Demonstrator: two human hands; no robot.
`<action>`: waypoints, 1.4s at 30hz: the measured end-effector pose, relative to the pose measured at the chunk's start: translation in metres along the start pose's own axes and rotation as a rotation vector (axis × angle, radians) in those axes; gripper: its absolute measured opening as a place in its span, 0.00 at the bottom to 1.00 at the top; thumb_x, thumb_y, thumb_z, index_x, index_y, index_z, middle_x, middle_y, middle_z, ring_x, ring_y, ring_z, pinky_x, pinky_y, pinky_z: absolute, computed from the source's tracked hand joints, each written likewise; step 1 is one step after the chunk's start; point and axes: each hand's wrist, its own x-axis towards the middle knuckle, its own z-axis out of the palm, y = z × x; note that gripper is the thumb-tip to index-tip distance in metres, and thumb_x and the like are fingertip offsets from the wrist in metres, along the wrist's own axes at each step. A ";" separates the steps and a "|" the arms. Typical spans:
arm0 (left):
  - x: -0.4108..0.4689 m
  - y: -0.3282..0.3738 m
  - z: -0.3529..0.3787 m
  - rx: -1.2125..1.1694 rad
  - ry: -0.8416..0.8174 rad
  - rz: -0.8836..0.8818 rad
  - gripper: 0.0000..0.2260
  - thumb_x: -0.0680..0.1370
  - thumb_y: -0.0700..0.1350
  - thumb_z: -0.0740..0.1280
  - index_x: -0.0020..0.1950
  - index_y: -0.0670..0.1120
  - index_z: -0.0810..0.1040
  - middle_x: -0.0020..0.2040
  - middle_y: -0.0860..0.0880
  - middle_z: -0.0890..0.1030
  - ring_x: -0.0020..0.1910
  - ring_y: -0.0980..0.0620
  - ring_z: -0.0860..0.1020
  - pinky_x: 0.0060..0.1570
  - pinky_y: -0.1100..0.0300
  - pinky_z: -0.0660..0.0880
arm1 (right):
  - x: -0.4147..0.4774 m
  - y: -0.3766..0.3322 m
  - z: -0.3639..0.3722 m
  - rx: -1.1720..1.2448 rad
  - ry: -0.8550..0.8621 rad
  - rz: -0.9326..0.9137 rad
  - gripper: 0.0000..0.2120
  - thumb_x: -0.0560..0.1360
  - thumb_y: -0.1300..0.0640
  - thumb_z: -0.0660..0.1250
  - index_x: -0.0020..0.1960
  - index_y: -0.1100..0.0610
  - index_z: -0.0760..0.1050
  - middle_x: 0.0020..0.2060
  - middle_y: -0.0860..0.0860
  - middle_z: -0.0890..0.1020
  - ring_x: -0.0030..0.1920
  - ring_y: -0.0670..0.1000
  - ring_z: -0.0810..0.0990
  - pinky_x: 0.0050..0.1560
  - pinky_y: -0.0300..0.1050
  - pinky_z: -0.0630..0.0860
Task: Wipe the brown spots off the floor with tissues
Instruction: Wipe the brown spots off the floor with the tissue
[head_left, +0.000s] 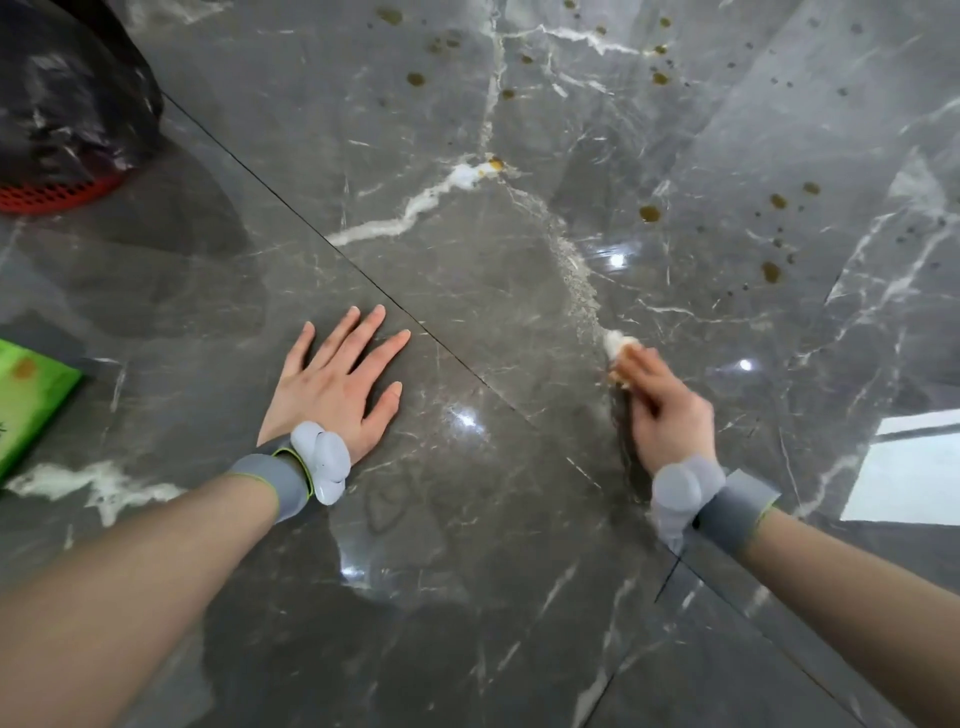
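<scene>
Several brown spots dot the grey marble floor (467, 519), such as one spot (649, 213) at the right and another brown spot (496, 164) by a white vein; more lie at the far top. My right hand (662, 410) is closed around a crumpled white tissue (615, 343), stained brownish, and presses it on the floor. The tissue pokes out past the fingertips. My left hand (335, 382) lies flat on the floor with its fingers spread and holds nothing. Both wrists carry grey bands with white devices.
A green tissue pack (26, 400) lies at the left edge. A red mesh bin (57, 195) lined with a black bag (67, 88) stands at the top left. A bright window reflection (914, 467) shows on the floor at the right.
</scene>
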 end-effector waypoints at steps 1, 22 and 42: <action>-0.001 -0.003 0.001 0.006 -0.004 -0.005 0.25 0.77 0.57 0.48 0.73 0.54 0.64 0.75 0.51 0.60 0.74 0.51 0.56 0.71 0.48 0.47 | 0.007 0.005 -0.003 -0.033 0.056 0.100 0.19 0.74 0.70 0.61 0.60 0.56 0.77 0.65 0.48 0.72 0.66 0.47 0.69 0.60 0.21 0.53; 0.000 -0.005 -0.001 0.012 -0.018 0.000 0.24 0.78 0.57 0.49 0.73 0.54 0.64 0.75 0.51 0.61 0.74 0.52 0.56 0.71 0.48 0.47 | 0.057 -0.037 0.033 -0.147 -0.143 -0.300 0.22 0.69 0.73 0.61 0.59 0.58 0.77 0.64 0.54 0.75 0.61 0.58 0.75 0.65 0.38 0.64; 0.117 -0.047 0.002 -0.056 0.139 -0.211 0.32 0.74 0.61 0.50 0.74 0.46 0.61 0.76 0.48 0.59 0.75 0.50 0.54 0.72 0.53 0.42 | 0.119 -0.073 0.083 -0.029 -0.231 -0.532 0.18 0.74 0.68 0.64 0.62 0.57 0.75 0.63 0.45 0.73 0.67 0.45 0.67 0.67 0.26 0.55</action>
